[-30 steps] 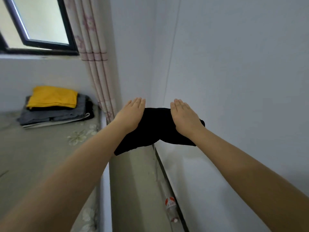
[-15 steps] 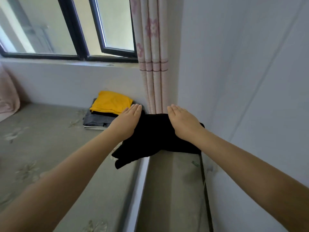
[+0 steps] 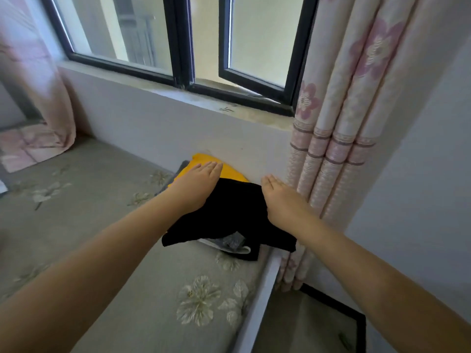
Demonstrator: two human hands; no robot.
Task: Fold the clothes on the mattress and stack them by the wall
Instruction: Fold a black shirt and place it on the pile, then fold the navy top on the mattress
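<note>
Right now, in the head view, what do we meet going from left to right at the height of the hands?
Mattress → left hand → black garment → right hand → curtain → wall.

Folded black garment carried flat between left hand and right hand, palms down, fingers straight. Beneath it, stack of folded clothes topped by yellow garment, at mattress far right corner, against wall under window, beside curtain.

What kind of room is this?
Probably a bedroom: a flowered mattress lies under a window, floral curtains hang beside it, and folded clothes sit stacked by the wall.
</note>
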